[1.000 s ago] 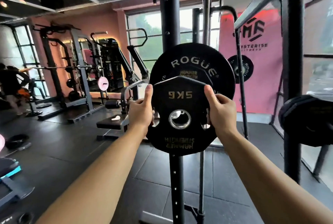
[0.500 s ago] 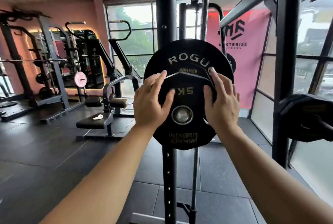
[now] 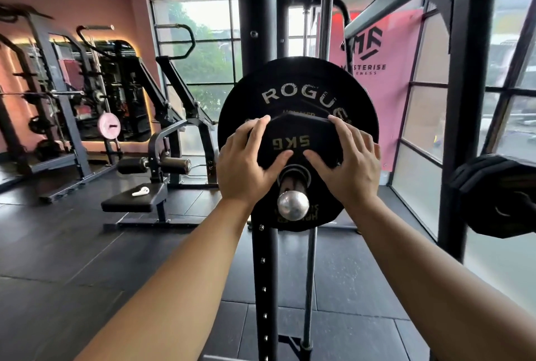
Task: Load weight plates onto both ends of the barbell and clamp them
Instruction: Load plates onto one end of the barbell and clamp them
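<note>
Fingers spread, left hand and right hand press flat on a small plate. It sits on the bar end, against a bigger plate.

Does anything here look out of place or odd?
Only small things. The 5 kg plate on the barbell sleeve sits upside down, its lettering inverted; harmless. A small white object, perhaps an earbud, lies loose on the bench pad at left.
</note>
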